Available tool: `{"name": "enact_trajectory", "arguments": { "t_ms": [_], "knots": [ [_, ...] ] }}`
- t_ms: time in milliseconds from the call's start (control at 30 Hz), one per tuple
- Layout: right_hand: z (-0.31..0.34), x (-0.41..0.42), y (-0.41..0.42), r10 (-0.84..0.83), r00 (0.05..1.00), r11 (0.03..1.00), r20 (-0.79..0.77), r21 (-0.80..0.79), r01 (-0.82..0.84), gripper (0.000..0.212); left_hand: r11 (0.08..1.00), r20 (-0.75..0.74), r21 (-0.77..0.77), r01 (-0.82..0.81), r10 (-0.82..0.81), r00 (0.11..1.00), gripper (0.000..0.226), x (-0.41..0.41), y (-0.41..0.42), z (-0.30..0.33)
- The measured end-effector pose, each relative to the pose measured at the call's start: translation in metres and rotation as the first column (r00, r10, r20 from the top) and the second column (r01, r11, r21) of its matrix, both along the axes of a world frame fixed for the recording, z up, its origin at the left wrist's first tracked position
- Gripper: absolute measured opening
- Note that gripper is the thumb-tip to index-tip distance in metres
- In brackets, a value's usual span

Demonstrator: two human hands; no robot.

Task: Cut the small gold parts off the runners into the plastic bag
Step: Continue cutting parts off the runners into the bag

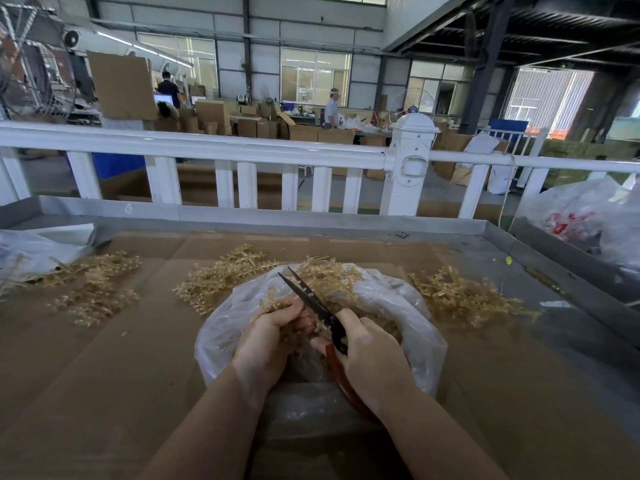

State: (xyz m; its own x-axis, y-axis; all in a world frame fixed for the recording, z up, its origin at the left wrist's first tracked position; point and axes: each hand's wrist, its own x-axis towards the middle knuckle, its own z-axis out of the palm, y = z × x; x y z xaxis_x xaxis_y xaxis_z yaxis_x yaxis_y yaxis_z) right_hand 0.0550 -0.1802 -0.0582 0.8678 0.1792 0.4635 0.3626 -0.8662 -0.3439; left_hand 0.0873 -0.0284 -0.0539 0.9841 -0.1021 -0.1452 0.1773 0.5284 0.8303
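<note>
A clear plastic bag (420, 344) stands open in front of me on the cardboard, with gold parts inside. My left hand (268, 337) grips a gold runner (273, 303) over the bag's mouth. My right hand (370, 358) holds scissors (311, 299) with dark blades and red-brown handles. The blades are slightly apart and point up and to the left, across the runner near my left fingers. Both forearms reach over the bag's near rim.
Piles of gold runners lie on the cardboard: one at the left (93, 289), one behind the bag (228, 275), one at the right (464, 296). A grey metal tray edge (311, 220) and a white fence (242, 154) stand behind. Plastic bags sit far left (31, 244) and far right (588, 216).
</note>
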Motion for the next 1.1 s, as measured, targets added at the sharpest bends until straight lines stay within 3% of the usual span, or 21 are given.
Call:
{"name": "enact_trajectory", "arguments": {
  "t_ms": [200,300,500,867,1100],
  "knots": [
    [0.0002,-0.0014,-0.0020,0.013,1.000,1.000,-0.008,-0.014,-0.013,0.038,0.997,0.034,-0.061,-0.042,0.044,0.998,0.028,-0.0029,-0.0016,0.0015],
    [-0.0012,-0.0034,-0.0028,0.019,1.000,1.000,0.017,-0.025,-0.018,0.038,0.996,0.030,-0.059,-0.073,0.075,0.997,0.013,-0.0016,-0.0019,0.0001],
    [-0.0020,-0.0052,-0.0004,0.010,0.998,1.000,0.066,-0.026,-0.008,0.035,0.988,-0.012,-0.074,-0.134,0.134,0.991,0.019,0.0007,-0.0033,-0.0003],
    [-0.0001,-0.0062,0.0009,0.007,1.000,1.000,0.013,-0.023,-0.007,0.039,0.992,-0.098,-0.044,-0.117,0.112,0.989,0.015,0.0027,-0.0021,0.0005],
    [-0.0006,-0.0043,-0.0025,0.019,0.999,1.000,-0.040,-0.013,-0.019,0.038,0.996,-0.076,-0.017,-0.086,0.085,0.993,0.013,0.0000,-0.0027,0.0024]
  ]
}}
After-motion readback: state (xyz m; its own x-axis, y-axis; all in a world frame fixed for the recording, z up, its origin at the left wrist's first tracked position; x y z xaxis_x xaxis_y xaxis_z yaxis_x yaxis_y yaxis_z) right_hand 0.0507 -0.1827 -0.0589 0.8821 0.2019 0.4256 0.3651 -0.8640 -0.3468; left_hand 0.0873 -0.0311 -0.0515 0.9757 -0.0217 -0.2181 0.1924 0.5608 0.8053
